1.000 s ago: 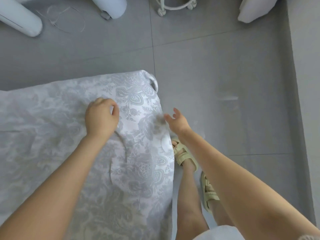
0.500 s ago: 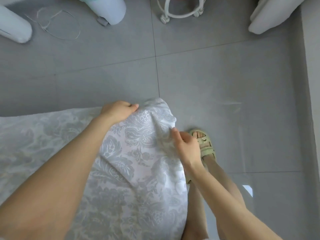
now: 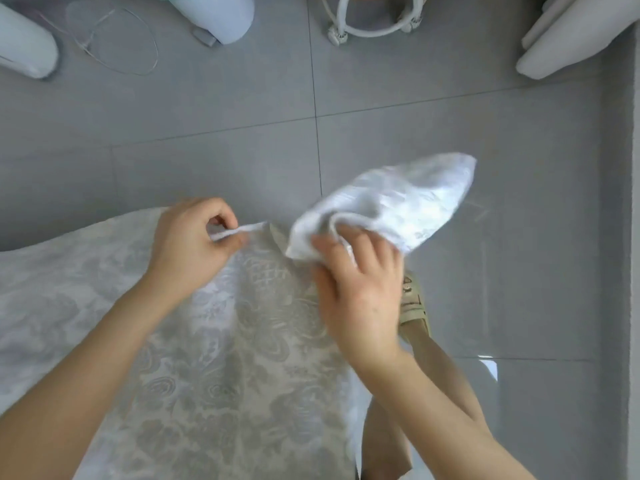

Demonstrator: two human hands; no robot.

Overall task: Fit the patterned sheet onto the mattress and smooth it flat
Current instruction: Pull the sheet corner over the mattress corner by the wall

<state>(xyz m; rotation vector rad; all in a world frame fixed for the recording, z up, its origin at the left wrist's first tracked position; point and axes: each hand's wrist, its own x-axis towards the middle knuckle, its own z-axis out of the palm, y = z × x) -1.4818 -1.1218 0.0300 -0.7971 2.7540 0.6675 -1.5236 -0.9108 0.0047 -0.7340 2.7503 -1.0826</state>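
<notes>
Fingers of left hand (image 3: 189, 249) and right hand (image 3: 360, 296) each grip one patterned sheet (image 3: 242, 348) (corner raised).

Hands (image 3: 194, 245) apparently on patterned sheet (image 3: 398, 199)

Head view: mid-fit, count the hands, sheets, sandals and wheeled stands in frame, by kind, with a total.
2 hands: left hand, right hand
1 patterned sheet
1 sandal
1 white wheeled stand
Total: 5
</notes>
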